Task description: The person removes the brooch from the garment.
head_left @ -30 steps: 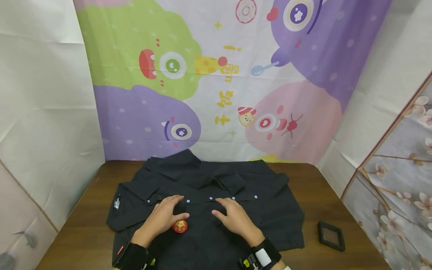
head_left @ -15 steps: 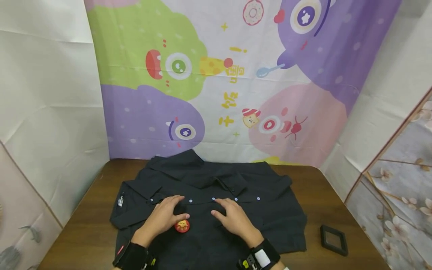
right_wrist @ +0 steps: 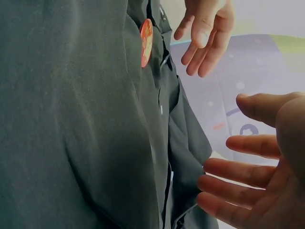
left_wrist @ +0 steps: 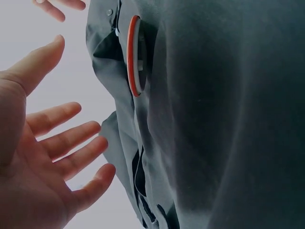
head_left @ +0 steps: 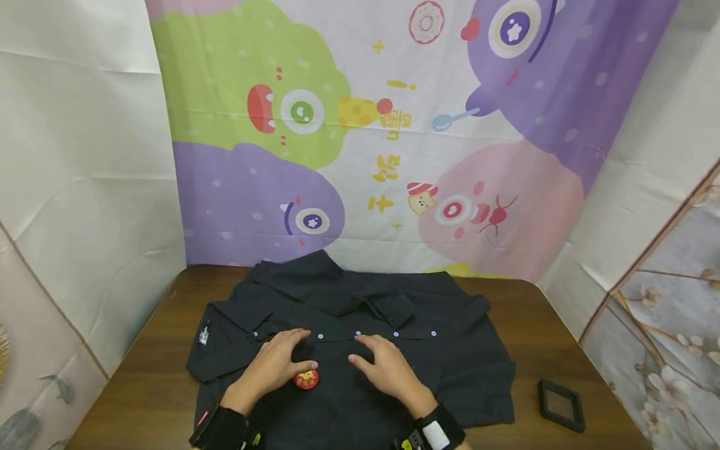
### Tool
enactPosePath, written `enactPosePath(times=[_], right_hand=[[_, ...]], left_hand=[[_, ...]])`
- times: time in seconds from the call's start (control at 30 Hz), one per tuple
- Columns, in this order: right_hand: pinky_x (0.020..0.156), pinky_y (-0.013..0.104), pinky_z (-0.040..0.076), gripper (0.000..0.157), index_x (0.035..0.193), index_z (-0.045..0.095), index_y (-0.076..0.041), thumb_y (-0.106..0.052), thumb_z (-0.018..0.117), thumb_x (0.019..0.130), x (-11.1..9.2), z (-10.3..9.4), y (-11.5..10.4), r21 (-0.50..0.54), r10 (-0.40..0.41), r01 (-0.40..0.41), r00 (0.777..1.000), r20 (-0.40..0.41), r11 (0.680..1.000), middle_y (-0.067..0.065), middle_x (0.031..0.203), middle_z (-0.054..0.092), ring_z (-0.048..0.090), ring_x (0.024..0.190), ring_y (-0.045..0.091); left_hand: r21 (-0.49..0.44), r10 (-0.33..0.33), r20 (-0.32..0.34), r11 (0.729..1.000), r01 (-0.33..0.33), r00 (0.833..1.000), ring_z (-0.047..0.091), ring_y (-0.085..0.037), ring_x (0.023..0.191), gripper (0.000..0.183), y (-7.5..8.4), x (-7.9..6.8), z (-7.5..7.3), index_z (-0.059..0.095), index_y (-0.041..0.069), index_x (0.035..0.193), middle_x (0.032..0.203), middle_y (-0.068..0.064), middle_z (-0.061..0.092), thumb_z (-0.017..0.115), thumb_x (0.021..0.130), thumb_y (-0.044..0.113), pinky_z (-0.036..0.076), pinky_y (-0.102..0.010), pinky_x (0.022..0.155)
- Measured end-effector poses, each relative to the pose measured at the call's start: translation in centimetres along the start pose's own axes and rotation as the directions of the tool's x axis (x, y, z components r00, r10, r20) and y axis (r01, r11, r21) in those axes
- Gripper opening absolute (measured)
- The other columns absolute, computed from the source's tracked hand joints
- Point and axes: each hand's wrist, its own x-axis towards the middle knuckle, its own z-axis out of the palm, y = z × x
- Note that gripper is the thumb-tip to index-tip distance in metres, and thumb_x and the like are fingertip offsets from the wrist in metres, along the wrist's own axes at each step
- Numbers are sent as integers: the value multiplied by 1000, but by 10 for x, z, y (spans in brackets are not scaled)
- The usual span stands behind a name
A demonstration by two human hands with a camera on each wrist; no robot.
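Observation:
A black button shirt [head_left: 349, 400] lies spread out, its collar toward the far edge and a row of pale buttons across it. On its front sits a round red and yellow badge [head_left: 306, 380], seen edge-on with a grey back in the left wrist view. My left hand [head_left: 274, 364] hovers over the shirt beside the badge, thumb near its upper rim. To the right, my right hand [head_left: 388, 370] is held over the cloth below the buttons. Both wrist views show the left hand [left_wrist: 52, 152] and right hand [right_wrist: 257, 176] with fingers spread, holding nothing, apart from the cloth.
The shirt lies on a brown wooden table [head_left: 146, 375]. A small black square frame [head_left: 561, 405] lies at the table's right side. Behind hangs a cartoon-print curtain [head_left: 388, 244], with pale wall sheets on both sides.
The head view has swung slightly, so shirt, badge and frame appear a little further right and lower. Both hands keep nearly the same spread pose over the shirt.

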Motion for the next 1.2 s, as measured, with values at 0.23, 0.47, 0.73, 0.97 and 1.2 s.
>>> enactPosePath(times=[0.23,0.47,0.73,0.97,1.2], right_hand=[[98,49,48,44,128,62,-6,-32,65,93,2,4,-3,-11,3,-3,1000,3,1000,12,124,66,61,118,28],[98,48,48,43,127,63,-8,-34,65,93,0,9,-3,-8,-5,5,1000,11,1000,10,123,67,61,117,27],[99,48,47,42,125,64,-7,-33,65,93,-7,16,-5,15,-31,31,999,15,999,9,124,67,61,118,27],[99,45,48,41,126,64,-8,-32,65,93,-5,20,-10,11,-44,44,998,40,999,7,124,67,62,117,25],[97,41,50,41,125,65,-9,-35,64,93,1,22,-11,-24,-77,78,996,48,997,4,122,68,63,114,22]], left_hand=[[0,-2,-5,1000,2,1000,51,-36,129,64,-2,-2,1,58,8,132,137,-12,58,78,81,39,39,-64,101],[-5,2,-14,1000,-2,1000,52,-37,127,64,-2,-8,4,59,7,130,135,-13,59,80,78,38,40,-65,99],[-33,-18,3,999,19,1000,53,-37,125,74,-3,-14,12,56,6,132,134,-16,60,84,72,39,41,-64,99],[-41,-39,40,998,41,998,53,-37,126,80,0,-14,11,54,7,134,135,-16,58,87,69,39,40,-63,101],[-35,-42,36,998,43,998,53,-35,126,78,-1,-11,7,56,7,132,134,-14,59,87,68,40,40,-63,101]])
